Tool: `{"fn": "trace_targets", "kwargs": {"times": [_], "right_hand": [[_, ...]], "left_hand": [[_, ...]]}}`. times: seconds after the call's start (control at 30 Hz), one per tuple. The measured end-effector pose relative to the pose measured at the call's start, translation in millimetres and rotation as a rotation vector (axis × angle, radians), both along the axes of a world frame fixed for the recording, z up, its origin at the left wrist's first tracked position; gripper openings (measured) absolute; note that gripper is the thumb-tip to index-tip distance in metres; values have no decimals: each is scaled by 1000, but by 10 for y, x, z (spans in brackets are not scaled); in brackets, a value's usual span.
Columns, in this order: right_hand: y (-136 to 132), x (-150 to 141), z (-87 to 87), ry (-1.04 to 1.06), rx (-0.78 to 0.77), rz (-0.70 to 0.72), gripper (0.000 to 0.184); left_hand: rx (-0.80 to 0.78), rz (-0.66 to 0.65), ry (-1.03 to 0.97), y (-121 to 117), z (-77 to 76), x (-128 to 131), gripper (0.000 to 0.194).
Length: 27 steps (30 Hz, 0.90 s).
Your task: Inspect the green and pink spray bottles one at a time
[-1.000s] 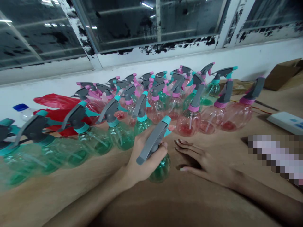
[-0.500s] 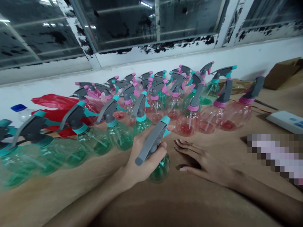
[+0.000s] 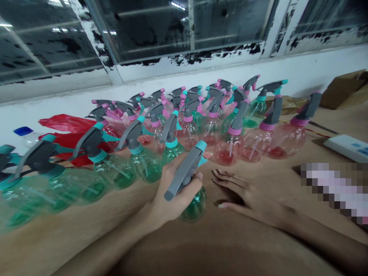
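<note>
My left hand (image 3: 178,191) is wrapped round the neck of a green spray bottle (image 3: 195,209), just under its grey trigger head with a teal nozzle. The bottle stands on the brown table (image 3: 218,245), its collar hidden by my fingers. To the right of it, my right hand (image 3: 244,195) lies palm down on the table, fingers stretched out and holding nothing. Another green spray bottle (image 3: 169,152) with a teal collar stands just behind my left hand. A pink spray bottle (image 3: 229,147) is beyond my right fingertips.
Several green spray bottles (image 3: 113,174) line the left side, with rows of pink and green ones behind. A red plastic bag (image 3: 69,124) and a blue-capped bottle (image 3: 24,134) lie at left. At right are a white device (image 3: 347,147) and a cardboard box (image 3: 342,90).
</note>
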State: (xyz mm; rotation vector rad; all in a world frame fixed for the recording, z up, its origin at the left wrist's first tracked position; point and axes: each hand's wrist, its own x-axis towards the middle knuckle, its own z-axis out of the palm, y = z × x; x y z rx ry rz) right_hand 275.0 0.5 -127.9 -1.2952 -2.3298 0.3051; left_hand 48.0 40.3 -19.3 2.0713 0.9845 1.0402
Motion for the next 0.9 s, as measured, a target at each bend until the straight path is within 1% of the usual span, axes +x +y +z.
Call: {"fn": "trace_targets", "kwargs": {"times": [0.17, 0.37, 0.5, 0.67, 0.9], "right_hand": [[-3, -2, -5, -15, -5, -10, 64], [4, 6, -12, 1, -13, -2, 64], [2, 5, -7, -2, -7, -2, 64], [-3, 7, -14, 25, 11, -1, 65], [-3, -1, 12, -19, -18, 2, 65]], "left_hand": [[-14, 47, 6, -40, 25, 19, 7], [4, 35, 24, -28, 22, 14, 5], [7, -3, 24, 2, 10, 3, 5], [19, 3, 13, 19, 0, 0, 5], [44, -1, 40, 12, 9, -4, 4]]}}
